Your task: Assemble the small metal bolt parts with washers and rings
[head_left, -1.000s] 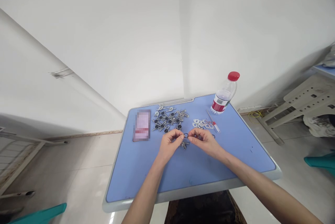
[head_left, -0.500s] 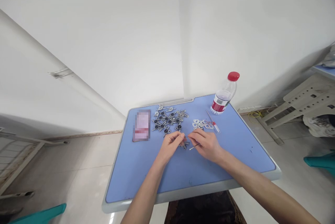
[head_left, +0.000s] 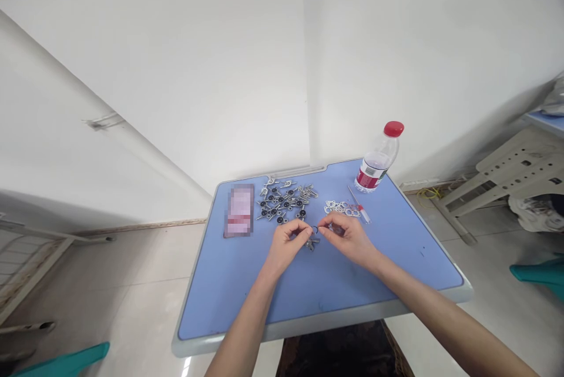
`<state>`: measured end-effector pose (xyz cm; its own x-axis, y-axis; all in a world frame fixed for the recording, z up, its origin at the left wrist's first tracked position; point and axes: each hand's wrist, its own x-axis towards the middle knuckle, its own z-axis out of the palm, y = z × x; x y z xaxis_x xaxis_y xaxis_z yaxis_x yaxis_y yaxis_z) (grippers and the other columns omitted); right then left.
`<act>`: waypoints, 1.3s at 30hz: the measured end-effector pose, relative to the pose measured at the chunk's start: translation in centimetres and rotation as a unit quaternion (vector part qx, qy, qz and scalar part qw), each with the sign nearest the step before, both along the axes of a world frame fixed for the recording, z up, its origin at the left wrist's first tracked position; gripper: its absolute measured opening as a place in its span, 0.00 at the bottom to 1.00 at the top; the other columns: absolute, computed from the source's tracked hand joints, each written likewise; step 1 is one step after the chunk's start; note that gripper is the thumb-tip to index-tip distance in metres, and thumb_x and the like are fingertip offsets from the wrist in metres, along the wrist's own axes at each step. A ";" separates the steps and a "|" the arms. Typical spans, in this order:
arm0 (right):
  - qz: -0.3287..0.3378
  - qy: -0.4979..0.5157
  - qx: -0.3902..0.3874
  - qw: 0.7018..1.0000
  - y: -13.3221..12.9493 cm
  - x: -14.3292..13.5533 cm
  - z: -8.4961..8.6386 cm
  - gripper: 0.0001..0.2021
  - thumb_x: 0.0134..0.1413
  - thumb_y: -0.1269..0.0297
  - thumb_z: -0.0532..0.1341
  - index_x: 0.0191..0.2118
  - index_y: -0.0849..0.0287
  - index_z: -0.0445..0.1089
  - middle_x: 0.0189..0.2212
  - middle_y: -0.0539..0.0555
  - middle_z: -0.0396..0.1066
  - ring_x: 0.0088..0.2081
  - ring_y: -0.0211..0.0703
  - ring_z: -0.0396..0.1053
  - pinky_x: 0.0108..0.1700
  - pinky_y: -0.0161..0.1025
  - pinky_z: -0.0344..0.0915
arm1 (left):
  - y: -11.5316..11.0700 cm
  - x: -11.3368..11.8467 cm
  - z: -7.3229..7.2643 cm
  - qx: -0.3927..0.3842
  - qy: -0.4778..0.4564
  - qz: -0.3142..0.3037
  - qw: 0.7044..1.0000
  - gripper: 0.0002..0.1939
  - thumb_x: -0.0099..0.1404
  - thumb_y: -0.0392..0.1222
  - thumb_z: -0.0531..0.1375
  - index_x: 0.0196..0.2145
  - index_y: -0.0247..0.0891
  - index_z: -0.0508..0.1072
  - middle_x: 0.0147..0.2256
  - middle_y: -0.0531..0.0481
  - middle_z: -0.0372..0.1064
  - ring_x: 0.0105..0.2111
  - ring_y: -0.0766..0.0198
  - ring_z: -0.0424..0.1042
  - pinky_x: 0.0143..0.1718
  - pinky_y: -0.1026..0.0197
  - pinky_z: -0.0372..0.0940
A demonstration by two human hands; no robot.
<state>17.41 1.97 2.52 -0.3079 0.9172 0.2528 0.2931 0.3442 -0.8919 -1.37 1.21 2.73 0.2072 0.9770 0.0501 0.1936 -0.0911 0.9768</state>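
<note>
A small dark ring [head_left: 315, 229] spans the narrow gap between my fingertips, above the table. My left hand [head_left: 285, 243] pinches its left side between thumb and forefinger. From the other side my right hand [head_left: 350, 240] is closed with thumb and forefinger at the ring's right edge. Just below the fingertips lie a few metal pieces [head_left: 312, 244], partly covered by the hands. Beyond my left hand is a loose cluster of metal fittings [head_left: 281, 200], several with black round parts. Flat silvery plates with holes [head_left: 338, 208] lie past my right hand.
A screwdriver [head_left: 363, 213] with a red and clear handle lies right of the plates. A red-capped bottle [head_left: 376, 160] stands at the back right of the blue table [head_left: 229, 292]. At the left lies a blurred, pinkish rectangular object [head_left: 239, 211]. The wall rises behind.
The thin rod that stuck out below my right hand no longer shows. My right hand has turned slightly, and the ring's curved outline now shows between my fingertips.
</note>
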 end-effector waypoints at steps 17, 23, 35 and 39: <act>0.114 -0.037 -0.104 0.987 0.4 0.7 0.1 0.06 0.55 0.66 0.61 0.29 0.59 0.73 0.27 0.48 0.69 0.28 0.35 0.63 0.32 0.33 0.57 | 0.2 -0.8 0.2 0.059 0.181 0.025 0.981 0.11 0.66 0.41 0.54 0.33 0.38 0.76 0.33 0.50 0.73 0.33 0.62 0.70 0.36 0.62 0.62; 0.138 -0.130 -0.036 0.981 -0.1 0.2 0.3 0.06 0.56 0.70 0.61 0.29 0.58 0.74 0.29 0.49 0.70 0.30 0.36 0.67 0.35 0.33 0.59 | 0.5 -1.2 -0.9 0.030 0.259 0.008 0.965 0.11 0.63 0.35 0.54 0.37 0.40 0.76 0.38 0.50 0.75 0.36 0.61 0.71 0.38 0.61 0.63; 0.066 -0.181 -0.011 0.981 0.3 -0.9 -0.6 0.06 0.57 0.71 0.61 0.29 0.59 0.72 0.28 0.49 0.70 0.31 0.38 0.67 0.34 0.34 0.58 | 0.4 -0.8 -0.8 0.029 0.282 -0.036 0.958 0.12 0.63 0.32 0.53 0.37 0.40 0.76 0.38 0.50 0.75 0.39 0.60 0.72 0.40 0.61 0.63; 0.046 -0.199 -0.003 0.979 0.4 -1.3 -0.9 0.06 0.56 0.71 0.61 0.28 0.59 0.71 0.27 0.49 0.70 0.30 0.38 0.67 0.34 0.34 0.58 | 0.3 -0.8 -0.7 0.033 0.287 -0.042 0.956 0.12 0.63 0.32 0.53 0.36 0.40 0.76 0.37 0.50 0.75 0.39 0.60 0.72 0.40 0.61 0.63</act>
<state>16.07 2.38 1.61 -0.4632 0.8816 0.0904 0.5858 0.3811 -0.7152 -2.22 1.53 2.02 0.2969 0.9543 -0.0337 0.6853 -0.1884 0.7035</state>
